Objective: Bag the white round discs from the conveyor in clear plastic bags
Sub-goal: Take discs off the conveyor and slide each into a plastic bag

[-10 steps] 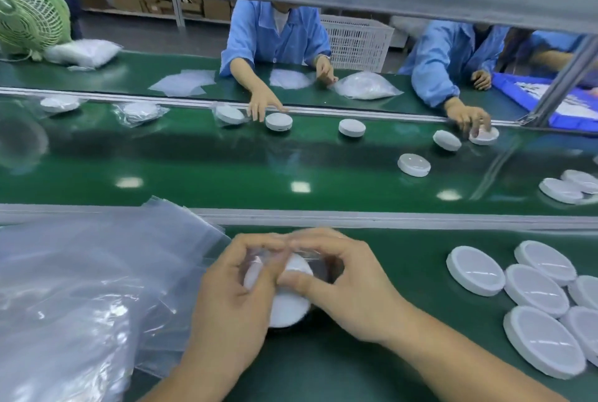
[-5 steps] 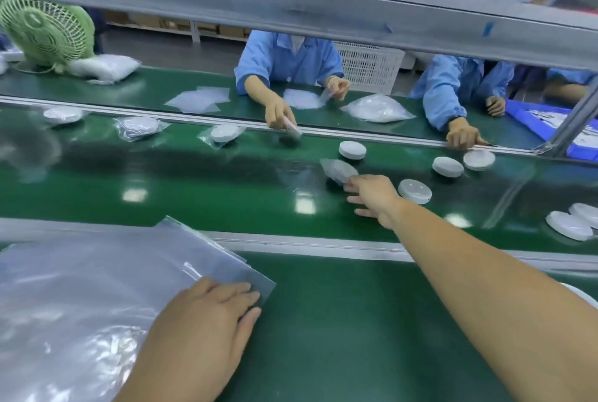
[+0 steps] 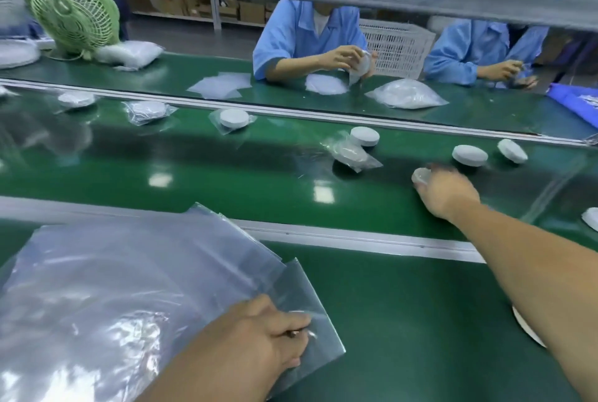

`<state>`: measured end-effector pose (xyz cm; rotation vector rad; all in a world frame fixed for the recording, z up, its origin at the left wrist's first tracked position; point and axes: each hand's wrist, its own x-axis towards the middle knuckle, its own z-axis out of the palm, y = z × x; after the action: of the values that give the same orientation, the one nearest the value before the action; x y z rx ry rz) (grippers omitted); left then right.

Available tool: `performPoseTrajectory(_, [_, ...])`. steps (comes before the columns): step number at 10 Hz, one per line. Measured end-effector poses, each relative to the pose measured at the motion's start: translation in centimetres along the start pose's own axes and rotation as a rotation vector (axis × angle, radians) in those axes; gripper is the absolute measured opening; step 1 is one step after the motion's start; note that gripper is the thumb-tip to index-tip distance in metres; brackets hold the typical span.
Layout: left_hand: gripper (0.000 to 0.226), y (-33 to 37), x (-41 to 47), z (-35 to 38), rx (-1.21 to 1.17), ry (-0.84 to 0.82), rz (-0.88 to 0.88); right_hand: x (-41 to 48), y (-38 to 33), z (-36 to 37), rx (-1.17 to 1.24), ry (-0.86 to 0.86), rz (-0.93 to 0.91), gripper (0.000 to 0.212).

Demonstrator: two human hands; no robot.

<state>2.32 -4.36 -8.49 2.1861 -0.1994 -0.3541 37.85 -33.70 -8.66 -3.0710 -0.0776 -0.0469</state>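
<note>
Discs point(image 3: 470, 155) lie loose on the belt point(image 3: 226, 181), beyond the rail point(image 3: 356, 236). The target disc point(image 3: 420, 176) sits at mid-belt, to the right of a bagged disc point(image 3: 351, 154) and apart from it. Your right hand point(image 3: 448, 191) is stretched across the rail and lies over the target disc, fingers draped on its top and thumb at its near edge. Motion blur hides whether the fingers have closed, so the hold cannot be told. Your left hand point(image 3: 259, 337) rests on the pile of bags point(image 3: 113, 288) on the bench point(image 3: 404, 320). Its fingers and thumb are curled in, pinching the film of the top bag point(image 3: 310, 304) near its corner.

Step in hand, as judged: fetch one disc while readying one bag. To do it well, take the disc by its rim, thumb opposite the fingers. Lift it rather than drag it, since the belt looks slick and the disc may slide toward the bagged one. With the left hand, rub the pinched layers apart so that only one bag leaves the pile and its mouth opens toward the incoming disc. Thin film is likely to cling to the sheet below. Bring the disc to the bag over the bench, not over the belt.
</note>
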Motion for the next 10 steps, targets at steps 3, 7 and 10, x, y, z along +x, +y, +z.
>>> performPoseTrajectory(3, [0.032,-0.7,0.7,0.3,0.419,0.362,0.225,-15.6,-4.4,-4.6,0.512,0.156,-0.633,0.035])
performPoseTrajectory(7, [0.006,1.3,0.8,1.1,0.120,0.644,0.123,-28.9,-4.7,-1.8,0.259,0.540,-1.177,0.030])
performPoseTrajectory(10, [0.025,3.0,0.7,2.7,-0.288,0.728,0.237,-28.9,-9.2,-2.6,1.113,-0.012,-0.648,0.025])
